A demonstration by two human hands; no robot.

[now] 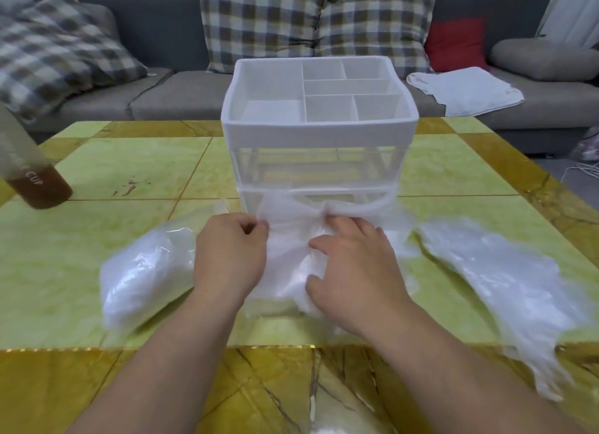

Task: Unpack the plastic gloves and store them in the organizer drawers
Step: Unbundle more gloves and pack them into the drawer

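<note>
Mid-step by the look of it: feeding the translucent white stack of thin plastic gloves (291,271) toward the lower clear drawer (356,203) of the white plastic organizer with a divided top tray (319,132). Cannot tell through the film how far out that drawer sits.

To do it well:
- keep the stack flat and squared
- pin the near end with the flat hand
- lift the far edge over the drawer's front lip with the pinch, then slide forward in one go
- avoid bunching, and avoid catching loose glove fingers on the rim
- hold on until fully inside: slippery film, likely to fan out if let go early

Grip:
- Left hand (231,258): curled tight, thumb and forefinger pinching the far-left edge of the stack, right up against the drawer front.
- Right hand (353,271): spread fairly wide, fingers mostly straight, pressing down on top of the stack, thumb angled toward the left hand, fingertips at the far edge. Nothing clasped, as far as visible.

Around the grip:
- directly under and between both hands: the stack itself, far end touching the organizer's base
- just left of the left hand: clear sealed packet of white gloves (142,278), seemingly unopened
- well right of the right hand: loose heap of translucent gloves (505,284) on the yellow-green marble-pattern table (129,174)
- far left, beyond the left hand: frosted bottle with brown liquid (39,187)
</note>
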